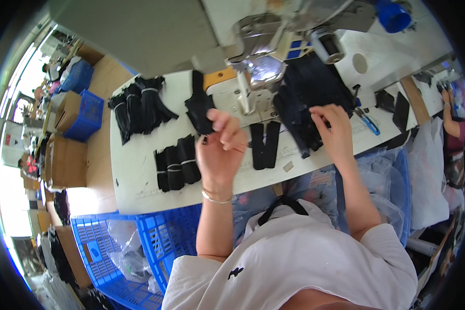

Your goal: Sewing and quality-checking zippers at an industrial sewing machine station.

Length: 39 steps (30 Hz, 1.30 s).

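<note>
Fingers [225,126] of the left hand [222,150] curl half closed beside a black fabric stack [197,110]; those of the right hand [338,134] bend, slightly parted, at a dark strip pile [315,82]. I cannot tell whether either grips anything. Two short black strips [257,147] lie between the hands, the sewing machine [247,98] beyond; tied bundles [175,173] sit left of the left fingers. I judge this a strip-handling step; the next move calls for a clean pinch on one strip.
</note>
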### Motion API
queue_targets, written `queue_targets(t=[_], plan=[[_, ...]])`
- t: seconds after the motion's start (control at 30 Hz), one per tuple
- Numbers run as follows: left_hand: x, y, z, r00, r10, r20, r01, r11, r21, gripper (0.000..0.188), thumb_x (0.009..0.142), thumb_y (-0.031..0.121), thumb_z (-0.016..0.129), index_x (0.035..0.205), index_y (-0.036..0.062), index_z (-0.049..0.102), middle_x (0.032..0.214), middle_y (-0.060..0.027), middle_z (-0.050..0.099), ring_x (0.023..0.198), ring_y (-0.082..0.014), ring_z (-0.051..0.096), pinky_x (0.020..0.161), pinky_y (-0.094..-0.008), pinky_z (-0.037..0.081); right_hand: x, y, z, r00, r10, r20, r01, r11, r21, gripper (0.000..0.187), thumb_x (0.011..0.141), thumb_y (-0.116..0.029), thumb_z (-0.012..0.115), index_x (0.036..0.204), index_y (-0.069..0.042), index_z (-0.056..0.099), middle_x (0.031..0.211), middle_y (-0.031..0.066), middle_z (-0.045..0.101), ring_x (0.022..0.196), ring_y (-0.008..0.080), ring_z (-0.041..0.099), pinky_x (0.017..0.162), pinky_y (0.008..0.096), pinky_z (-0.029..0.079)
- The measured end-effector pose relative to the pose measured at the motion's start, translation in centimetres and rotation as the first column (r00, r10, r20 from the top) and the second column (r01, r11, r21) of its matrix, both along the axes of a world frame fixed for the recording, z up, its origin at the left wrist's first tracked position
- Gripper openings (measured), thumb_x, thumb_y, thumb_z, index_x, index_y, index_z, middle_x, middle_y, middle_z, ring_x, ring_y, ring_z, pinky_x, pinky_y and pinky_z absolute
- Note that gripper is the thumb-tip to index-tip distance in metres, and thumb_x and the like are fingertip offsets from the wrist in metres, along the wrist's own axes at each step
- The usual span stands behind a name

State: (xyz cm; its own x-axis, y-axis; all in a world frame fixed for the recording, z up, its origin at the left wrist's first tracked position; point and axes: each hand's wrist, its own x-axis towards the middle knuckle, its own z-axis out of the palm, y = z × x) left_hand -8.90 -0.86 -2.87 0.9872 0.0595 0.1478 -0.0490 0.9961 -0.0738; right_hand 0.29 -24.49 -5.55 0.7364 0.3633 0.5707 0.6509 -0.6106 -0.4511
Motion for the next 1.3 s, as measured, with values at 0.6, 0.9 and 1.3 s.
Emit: queue_targets(t=[0.6, 0.9, 1.3], plan=[[-3.2, 2.7, -1.2, 0.489, 0.872, 0.006, -0.089, 0.044, 0.995, 0.019, 0.095, 0.015, 0.053, 0.087, -0.0006, 0.061, 0.074, -0.0036, 0.057, 0.065, -0.0089, 0.049, 0.058, -0.0216, 0.039, 5.3, 3.5, 0.7, 0.912, 0.140, -0.386, 0.090, 0.848, 0.522, 0.023, 0.087, -0.001, 0.057, 0.109, -0.005, 0.062, 0.084, 0.0036, 0.057, 0.073, 0.0094, 0.058, 0.068, 0.0228, 0.047], [-3.7, 0.0, 0.2, 0.997, 0.050, -0.058, -0.052, 0.998, -0.038, 0.020, 0.094, 0.017, 0.051, 0.078, 0.0086, 0.042, 0.074, 0.0001, 0.032, 0.059, -0.0116, 0.033, 0.055, -0.0243, 0.030, 5.4, 1.7, -0.5, 0.646, 0.528, -0.552, 0.286, 0.503, 0.816, 0.027, 0.094, -0.006, 0.052, 0.120, -0.007, 0.056, 0.093, -0.0028, 0.052, 0.096, 0.0087, 0.054, 0.082, 0.0261, 0.050], [-4.3, -2.1, -0.2, 0.929, -0.177, 0.326, 0.202, 0.978, -0.044, 0.030, 0.099, 0.024, 0.045, 0.073, 0.0091, 0.040, 0.072, -0.0009, 0.035, 0.056, -0.0120, 0.039, 0.052, -0.0251, 0.036, 7.0, 0.3, -2.4, 0.547, 0.655, -0.521, 0.390, 0.351, 0.851, 0.029, 0.097, -0.005, 0.044, 0.125, -0.002, 0.050, 0.109, 0.0183, 0.061, 0.097, 0.0185, 0.064, 0.089, 0.0375, 0.053]])
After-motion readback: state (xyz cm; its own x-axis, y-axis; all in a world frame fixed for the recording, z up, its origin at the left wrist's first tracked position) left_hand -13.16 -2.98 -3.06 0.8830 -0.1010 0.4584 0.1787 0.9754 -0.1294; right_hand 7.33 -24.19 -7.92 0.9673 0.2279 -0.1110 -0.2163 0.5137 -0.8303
